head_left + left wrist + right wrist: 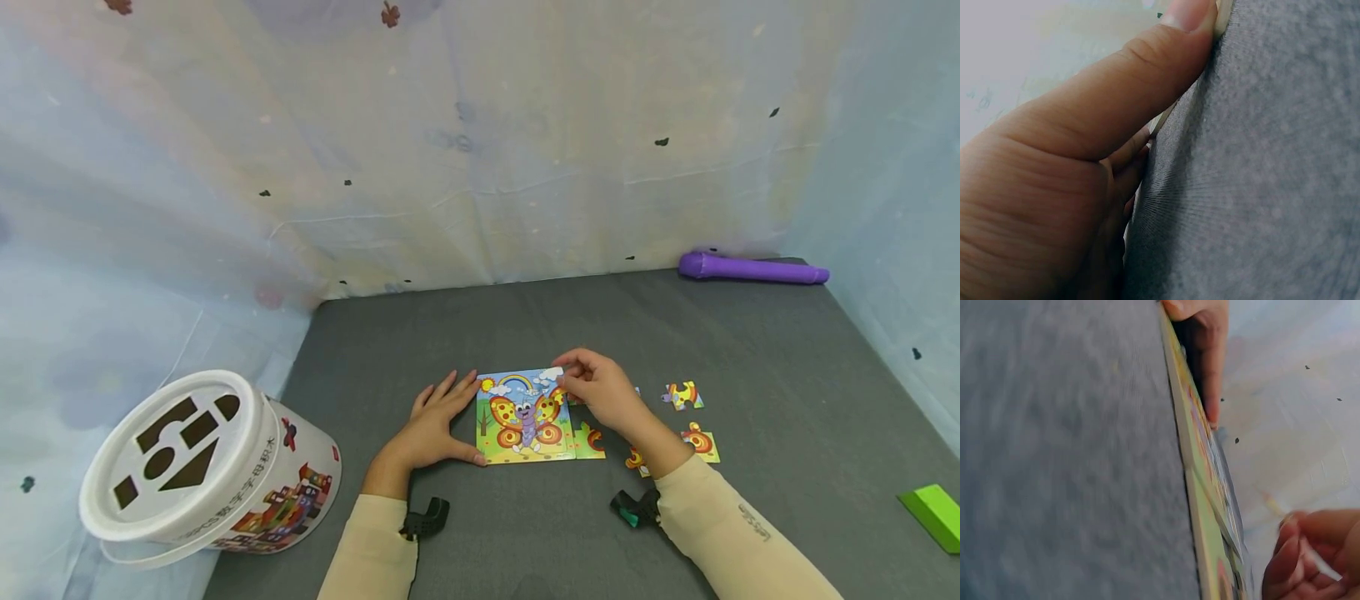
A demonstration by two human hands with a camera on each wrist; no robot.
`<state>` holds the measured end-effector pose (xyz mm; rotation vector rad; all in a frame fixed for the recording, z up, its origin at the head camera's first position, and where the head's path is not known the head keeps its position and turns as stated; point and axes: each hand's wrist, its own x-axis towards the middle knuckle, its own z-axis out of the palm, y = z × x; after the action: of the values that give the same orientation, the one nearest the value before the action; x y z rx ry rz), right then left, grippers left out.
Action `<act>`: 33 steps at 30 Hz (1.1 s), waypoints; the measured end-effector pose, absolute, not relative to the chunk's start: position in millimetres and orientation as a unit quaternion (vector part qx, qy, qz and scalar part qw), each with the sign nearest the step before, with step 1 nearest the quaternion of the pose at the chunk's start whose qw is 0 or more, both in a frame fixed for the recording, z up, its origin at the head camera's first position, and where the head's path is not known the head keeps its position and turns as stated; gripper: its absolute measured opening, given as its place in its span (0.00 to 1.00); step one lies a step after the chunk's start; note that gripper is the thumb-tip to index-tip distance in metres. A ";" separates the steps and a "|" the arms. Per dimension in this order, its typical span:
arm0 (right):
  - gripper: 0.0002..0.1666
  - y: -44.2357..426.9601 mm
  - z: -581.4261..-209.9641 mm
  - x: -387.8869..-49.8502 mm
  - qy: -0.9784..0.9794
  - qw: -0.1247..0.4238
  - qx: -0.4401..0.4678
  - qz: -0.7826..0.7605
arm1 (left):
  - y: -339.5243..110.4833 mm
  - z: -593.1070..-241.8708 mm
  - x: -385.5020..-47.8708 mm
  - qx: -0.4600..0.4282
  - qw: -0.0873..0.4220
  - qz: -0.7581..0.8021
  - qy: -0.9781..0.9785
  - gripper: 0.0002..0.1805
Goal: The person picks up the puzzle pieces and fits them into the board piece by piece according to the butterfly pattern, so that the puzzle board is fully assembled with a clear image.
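Observation:
A square butterfly puzzle [525,421] lies flat on the grey table. My left hand [438,425] spans its left edge, fingers spread at the top corner and thumb touching the bottom corner. In the left wrist view the left thumb [1154,56] lies against the puzzle's edge. Over the upper right corner, my right hand [603,392] pinches a small thin puzzle piece [1272,503], blurred in the right wrist view. A green puzzle piece [588,442] adjoins the picture's right side. Another piece there is mostly hidden under the right hand.
Loose pieces lie right of the right hand: one yellow [682,395], one with an orange spiral [702,442], one partly behind the wrist [637,461]. A white bucket [300,467] stands left, a purple stick [753,268] at the back right, a green block [933,512] far right.

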<state>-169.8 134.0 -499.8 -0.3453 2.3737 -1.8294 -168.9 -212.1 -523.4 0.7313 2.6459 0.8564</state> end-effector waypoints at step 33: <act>0.32 106.8 -491.1 -156.2 0.922 0.052 -0.253 -0.289 | -212.2 -524.6 -170.3 0.249 0.135 0.286 0.915 0.74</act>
<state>-156.2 106.8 -491.1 -0.7686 2.8036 -0.8783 -170.3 -212.2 -524.6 0.7226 2.6514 0.8295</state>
